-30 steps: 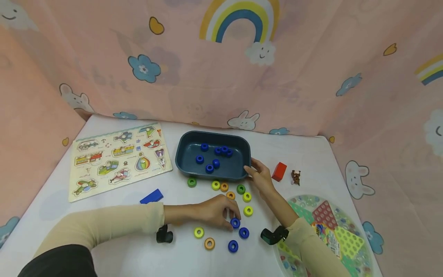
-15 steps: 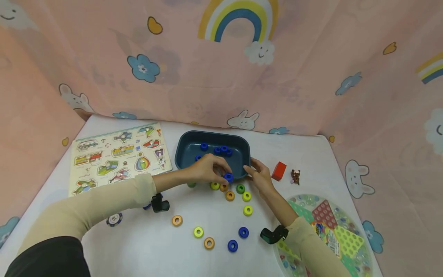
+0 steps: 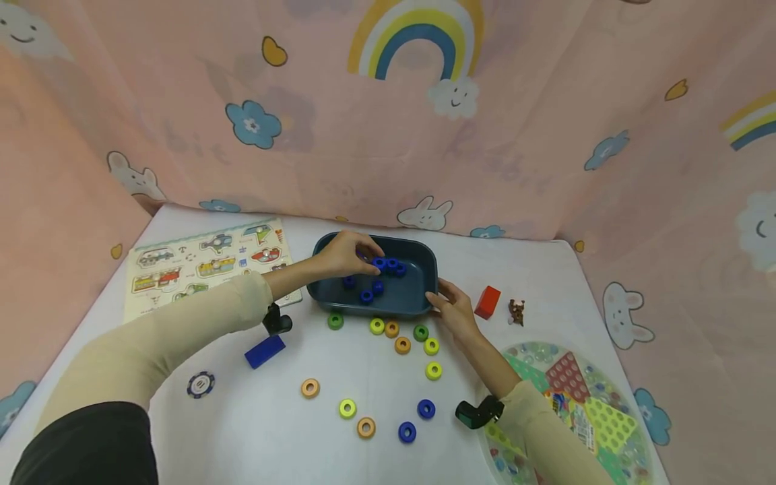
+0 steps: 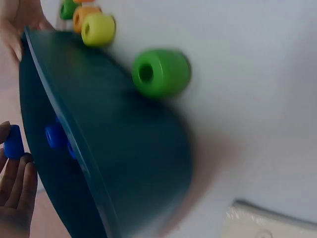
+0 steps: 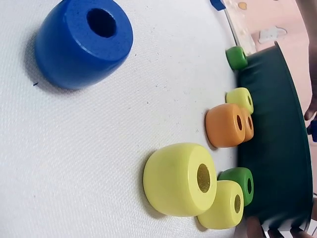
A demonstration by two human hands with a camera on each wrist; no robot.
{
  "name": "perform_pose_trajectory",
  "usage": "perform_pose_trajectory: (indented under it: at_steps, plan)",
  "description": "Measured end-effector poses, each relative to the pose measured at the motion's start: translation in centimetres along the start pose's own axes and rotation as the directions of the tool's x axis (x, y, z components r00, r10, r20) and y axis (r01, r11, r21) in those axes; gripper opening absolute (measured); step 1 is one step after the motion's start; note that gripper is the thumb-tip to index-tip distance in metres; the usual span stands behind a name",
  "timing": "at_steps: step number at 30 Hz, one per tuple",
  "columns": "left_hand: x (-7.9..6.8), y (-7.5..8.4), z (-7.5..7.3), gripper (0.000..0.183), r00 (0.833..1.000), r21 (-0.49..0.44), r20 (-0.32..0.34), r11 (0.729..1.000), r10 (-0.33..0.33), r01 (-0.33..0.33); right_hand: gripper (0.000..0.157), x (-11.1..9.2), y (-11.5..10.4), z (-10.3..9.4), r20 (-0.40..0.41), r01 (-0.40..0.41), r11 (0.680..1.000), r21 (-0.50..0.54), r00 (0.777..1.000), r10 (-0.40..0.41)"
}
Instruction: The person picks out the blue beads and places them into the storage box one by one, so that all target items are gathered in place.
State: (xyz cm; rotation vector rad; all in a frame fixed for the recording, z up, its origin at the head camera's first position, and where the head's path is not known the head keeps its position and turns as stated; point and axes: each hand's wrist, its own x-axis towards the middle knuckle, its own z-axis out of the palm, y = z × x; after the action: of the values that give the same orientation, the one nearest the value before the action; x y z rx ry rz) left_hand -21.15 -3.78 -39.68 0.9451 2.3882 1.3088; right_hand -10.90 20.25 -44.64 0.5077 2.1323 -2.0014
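My left hand [image 3: 350,256] is over the dark blue tray [image 3: 418,293], pinching a blue bead [image 4: 14,143] between thumb and fingers. Several blue beads [image 3: 366,296] lie inside the tray. At the tray's right front corner, my right hand [image 3: 457,313] grips the rim, thumb on top and fingers on the outer side. Just in front of the tray sit green, yellow and orange beads, among them a green bead [image 4: 161,73] and an orange bead [image 5: 225,125]. Two more blue beads [image 3: 426,409] lie closer to me on the white table.
A picture puzzle board [image 3: 206,259] lies left, partly behind my left arm. Near it are a blue block [image 3: 265,351] and a poker chip [image 3: 201,384]. To the right are a red block [image 3: 488,302], a small brown figure [image 3: 516,312] and a round marble game board [image 3: 570,377].
My left hand has carried a blue bead from the front of the table up and over into the tray area. The right hand has stayed at the tray's corner.
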Motion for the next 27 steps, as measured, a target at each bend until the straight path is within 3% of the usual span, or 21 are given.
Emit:
perform_pose_trajectory:
  at_steps: [8,16,21,27]
  plan:
    - [0.2,-1.4,-0.8,0.030,0.999,0.019,-0.031,1.000,-0.008,0.008,0.050,0.0,0.3,0.0,-0.009,-0.013,1.000,-0.005,1.000,0.013]
    - [-0.7,-0.6,-0.5,0.027,0.999,-0.003,-0.028,1.000,0.026,-0.026,0.050,0.2,0.3,0.1,0.006,-0.006,1.000,0.001,1.000,0.006]
    - [-1.5,0.6,0.5,0.024,0.997,-0.012,0.016,0.997,0.077,-0.076,0.050,0.2,0.1,0.2,0.005,0.002,1.000,0.000,1.000,-0.002]
    - [-2.8,2.5,3.4,0.026,0.980,-0.087,0.115,0.984,0.163,-0.154,0.049,0.2,0.1,0.0,0.005,0.004,1.000,0.012,1.000,-0.004]
